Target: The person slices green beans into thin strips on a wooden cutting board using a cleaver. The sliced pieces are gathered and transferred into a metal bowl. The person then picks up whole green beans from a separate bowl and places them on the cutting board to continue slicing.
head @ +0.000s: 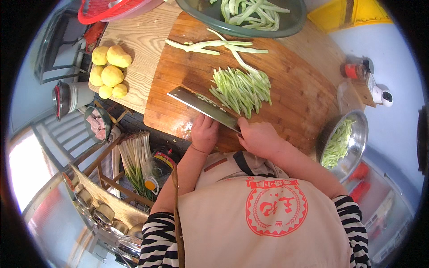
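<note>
A wide cleaver (204, 106) is held level over the wooden cutting board (295, 90), its blade pointing to the left. My right hand (261, 137) is closed around its handle. My left hand (204, 134) is at the blade's near edge with fingers bent; the fingertips are partly hidden, so a grip on the blade cannot be told. Small pale bits cling along the blade's far side. Just beyond it lies a pile of green beans cut into slivers (243, 90). Several whole green beans (214, 45) lie across the board's far part.
A green basin (207, 20) with more beans overlaps the board's far edge. Peeled potatoes (112, 75) sit at the left, near a red basket (97, 13). On the right stands a steel bowl (360, 140) of bean slivers. Scallions (134, 157) and a plastic jug (157, 171) are below left.
</note>
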A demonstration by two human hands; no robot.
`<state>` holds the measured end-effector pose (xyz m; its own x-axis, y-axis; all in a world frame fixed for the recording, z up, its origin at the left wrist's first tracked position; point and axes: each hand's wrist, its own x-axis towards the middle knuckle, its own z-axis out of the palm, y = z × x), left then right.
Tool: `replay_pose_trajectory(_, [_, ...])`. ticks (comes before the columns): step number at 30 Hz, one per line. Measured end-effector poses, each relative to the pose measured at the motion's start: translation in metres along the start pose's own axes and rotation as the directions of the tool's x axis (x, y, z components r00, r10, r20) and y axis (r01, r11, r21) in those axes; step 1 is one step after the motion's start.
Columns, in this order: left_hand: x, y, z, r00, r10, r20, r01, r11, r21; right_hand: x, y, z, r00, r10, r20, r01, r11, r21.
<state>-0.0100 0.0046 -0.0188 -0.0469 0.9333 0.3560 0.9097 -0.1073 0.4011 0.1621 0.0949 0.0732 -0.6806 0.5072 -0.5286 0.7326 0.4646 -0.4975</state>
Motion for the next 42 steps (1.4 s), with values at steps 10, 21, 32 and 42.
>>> replay_pose_trajectory(10, [0.001,-0.001,0.002,0.998,0.022,-0.061,-0.025,0.998,-0.053,-0.053,0.002,-0.016,0.990,0.067,0.127,-0.060,0.997,-0.056])
replay_pose_trajectory(21, [0.006,0.000,0.001,0.998,0.034,-0.061,-0.038,0.998,-0.058,-0.006,0.006,0.008,0.993,0.031,-0.116,-0.018,0.993,0.114])
replay_pose_trajectory(32, [0.001,-0.001,0.004,1.000,0.005,-0.028,-0.008,0.997,-0.079,-0.032,0.002,0.020,0.992,0.114,0.049,-0.116,0.992,0.044])
replay_pose_trajectory(42, [0.007,-0.007,-0.002,1.000,0.027,-0.005,-0.027,0.986,-0.167,-0.033,0.009,0.015,0.986,0.093,-0.139,-0.065,0.979,0.193])
